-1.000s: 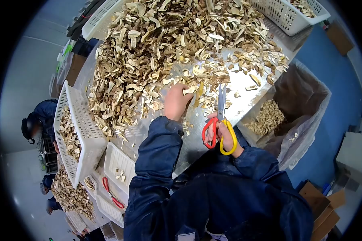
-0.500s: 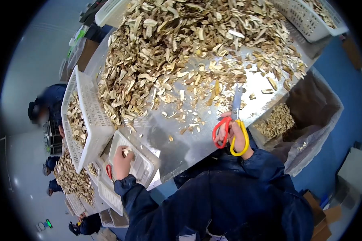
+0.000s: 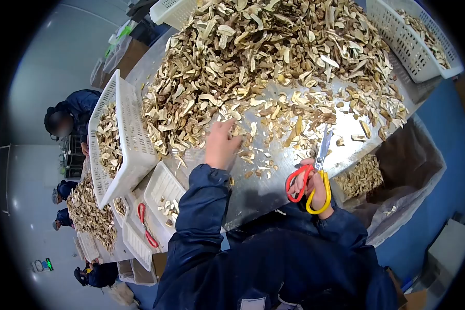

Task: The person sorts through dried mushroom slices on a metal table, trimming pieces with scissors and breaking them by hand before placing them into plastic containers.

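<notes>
My right hand [image 3: 323, 194] grips a pair of scissors [image 3: 323, 150] with one red and one yellow handle, its blades pointing away over the metal table. At the near edge of a big heap of dried mushroom slices [image 3: 274, 51], my left hand [image 3: 222, 144] reaches down with fingers apart, slightly blurred. I see nothing held in it. Loose slices and small crumbs lie around its fingertips. Left of my left sleeve, a shallow white tray [image 3: 157, 183] holds several small pale pieces.
A white basket [image 3: 134, 137] of slices stands tilted on the left; another basket [image 3: 398, 39] is at the far right. A lined bin [image 3: 418, 165] with slices stands below the right edge. Red-handled scissors [image 3: 147, 227] lie left. Co-workers [image 3: 75, 111] are at the left.
My left hand has moved from over the shallow tray, where it pinched a pale piece, up and right to the slices on the table. My right hand still holds the scissors.
</notes>
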{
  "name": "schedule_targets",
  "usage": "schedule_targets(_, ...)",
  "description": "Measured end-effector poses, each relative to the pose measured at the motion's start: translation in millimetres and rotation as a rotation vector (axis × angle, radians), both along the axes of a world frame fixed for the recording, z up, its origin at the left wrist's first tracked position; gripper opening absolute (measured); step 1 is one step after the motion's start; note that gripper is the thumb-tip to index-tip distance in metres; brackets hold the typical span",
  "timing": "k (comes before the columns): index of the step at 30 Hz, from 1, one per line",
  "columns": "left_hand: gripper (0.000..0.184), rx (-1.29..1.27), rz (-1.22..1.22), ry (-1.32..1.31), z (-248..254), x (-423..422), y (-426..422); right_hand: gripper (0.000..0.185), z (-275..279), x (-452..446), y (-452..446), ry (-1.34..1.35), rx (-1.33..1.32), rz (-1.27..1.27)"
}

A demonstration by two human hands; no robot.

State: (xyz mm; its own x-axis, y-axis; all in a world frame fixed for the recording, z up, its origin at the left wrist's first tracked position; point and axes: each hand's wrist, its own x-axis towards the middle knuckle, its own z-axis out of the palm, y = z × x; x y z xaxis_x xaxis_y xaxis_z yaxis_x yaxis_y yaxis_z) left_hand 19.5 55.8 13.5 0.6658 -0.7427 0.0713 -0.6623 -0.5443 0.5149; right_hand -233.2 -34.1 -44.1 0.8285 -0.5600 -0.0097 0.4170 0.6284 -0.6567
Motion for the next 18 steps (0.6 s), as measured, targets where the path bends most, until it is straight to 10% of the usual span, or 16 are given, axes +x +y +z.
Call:
schedule_targets(7, 0.014, -0.047, -0.126, 0.043, -33, 8, 7, 0.04, -1, 0, 0, 0.012, 0.004, 0.007)
schedule_targets(10, 0.008, -0.3, 0.159, 0.993, -27, 8, 35, 0.04, 1, 0, -2, 0.008, -0.001, 0.005)
schedule_targets(13, 0.007, -0.755, 0.341, 1.408, -21, 14, 47, 0.04, 2, 0, -1, 0.003, 0.018, 0.002)
schedule_targets(18, 0.021, -0.385, 0.369, 0.798, -16, 22, 18, 0.04, 2, 1, 0, 0.023, 0.036, 0.002)
